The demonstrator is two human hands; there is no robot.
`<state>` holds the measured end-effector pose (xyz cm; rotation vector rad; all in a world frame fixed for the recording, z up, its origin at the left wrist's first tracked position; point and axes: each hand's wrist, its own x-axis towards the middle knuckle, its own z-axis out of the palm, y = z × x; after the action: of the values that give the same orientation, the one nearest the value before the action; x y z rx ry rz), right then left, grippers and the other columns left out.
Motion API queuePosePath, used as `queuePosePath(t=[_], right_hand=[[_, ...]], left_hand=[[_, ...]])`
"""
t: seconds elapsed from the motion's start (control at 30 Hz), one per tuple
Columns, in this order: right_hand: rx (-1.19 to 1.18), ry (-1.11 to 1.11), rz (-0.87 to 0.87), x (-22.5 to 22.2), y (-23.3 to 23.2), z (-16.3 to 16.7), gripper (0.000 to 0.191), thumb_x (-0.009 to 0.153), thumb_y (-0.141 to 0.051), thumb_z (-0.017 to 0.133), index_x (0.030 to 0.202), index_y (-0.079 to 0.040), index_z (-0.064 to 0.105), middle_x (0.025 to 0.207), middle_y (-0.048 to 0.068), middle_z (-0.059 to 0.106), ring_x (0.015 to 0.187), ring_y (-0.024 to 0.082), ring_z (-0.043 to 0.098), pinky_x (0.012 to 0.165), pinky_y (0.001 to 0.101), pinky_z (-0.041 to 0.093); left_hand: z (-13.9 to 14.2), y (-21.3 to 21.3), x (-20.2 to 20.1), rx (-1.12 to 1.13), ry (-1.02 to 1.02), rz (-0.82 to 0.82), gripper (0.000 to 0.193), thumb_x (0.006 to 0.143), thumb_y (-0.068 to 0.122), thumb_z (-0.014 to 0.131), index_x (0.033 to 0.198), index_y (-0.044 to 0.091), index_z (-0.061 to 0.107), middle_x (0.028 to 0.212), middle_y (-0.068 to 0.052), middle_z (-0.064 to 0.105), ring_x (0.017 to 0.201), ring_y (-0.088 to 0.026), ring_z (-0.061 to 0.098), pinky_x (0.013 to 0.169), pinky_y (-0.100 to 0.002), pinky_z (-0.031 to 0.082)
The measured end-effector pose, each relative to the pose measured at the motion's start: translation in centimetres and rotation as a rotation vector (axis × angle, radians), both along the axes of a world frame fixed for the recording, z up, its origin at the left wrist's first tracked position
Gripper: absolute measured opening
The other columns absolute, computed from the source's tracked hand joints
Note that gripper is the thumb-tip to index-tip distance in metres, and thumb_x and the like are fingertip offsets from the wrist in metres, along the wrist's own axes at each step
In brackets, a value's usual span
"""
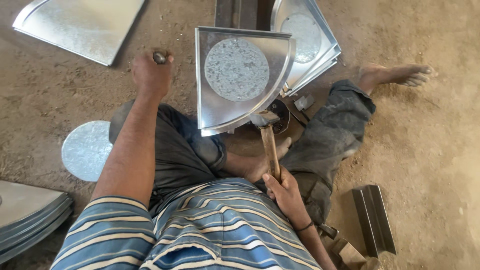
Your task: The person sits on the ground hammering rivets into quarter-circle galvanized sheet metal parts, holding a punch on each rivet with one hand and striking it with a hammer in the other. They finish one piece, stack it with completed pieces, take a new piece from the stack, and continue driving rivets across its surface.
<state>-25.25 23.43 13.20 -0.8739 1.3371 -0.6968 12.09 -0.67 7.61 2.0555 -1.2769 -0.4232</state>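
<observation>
I sit on a dirt floor with a quarter-round galvanised sheet-metal tray in front of me, a metal disc lying in it. My right hand grips the wooden handle of a hammer, whose steel head rests at the tray's curved lower rim. My left hand is closed around a small metal rod or punch, out to the left of the tray and apart from it.
A stack of similar trays lies behind the first. A flat sheet is at top left, a loose disc by my left knee, more stacked trays at lower left, and angle-iron pieces at right.
</observation>
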Motion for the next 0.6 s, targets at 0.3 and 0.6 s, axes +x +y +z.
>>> queuePosePath(t=[0.3, 0.6], right_hand=[[0.047, 0.040, -0.028, 0.8, -0.1, 0.7, 0.022, 0.098, -0.023, 0.066, 0.097, -0.004, 0.056, 0.068, -0.002, 0.050, 0.054, 0.005, 0.047, 0.047, 0.0217, 0.041], [0.017, 0.011, -0.057, 0.0, 0.0, 0.2, 0.020, 0.100, -0.022, 0.066, 0.094, -0.006, 0.054, 0.069, -0.003, 0.049, 0.055, 0.004, 0.046, 0.048, 0.0207, 0.039]], left_hand=[[2.3, 3.2, -5.4, -0.128, -0.028, -0.500, 0.008, 0.090, 0.016, 0.079, 0.096, 0.020, 0.082, 0.101, -0.006, 0.075, 0.093, -0.024, 0.069, 0.083, -0.040, 0.055], [-0.2, 4.7, -13.4, -0.183, -0.175, -0.728, 0.023, 0.082, 0.006, 0.065, 0.094, 0.019, 0.078, 0.098, -0.001, 0.075, 0.097, -0.027, 0.069, 0.087, -0.046, 0.048]])
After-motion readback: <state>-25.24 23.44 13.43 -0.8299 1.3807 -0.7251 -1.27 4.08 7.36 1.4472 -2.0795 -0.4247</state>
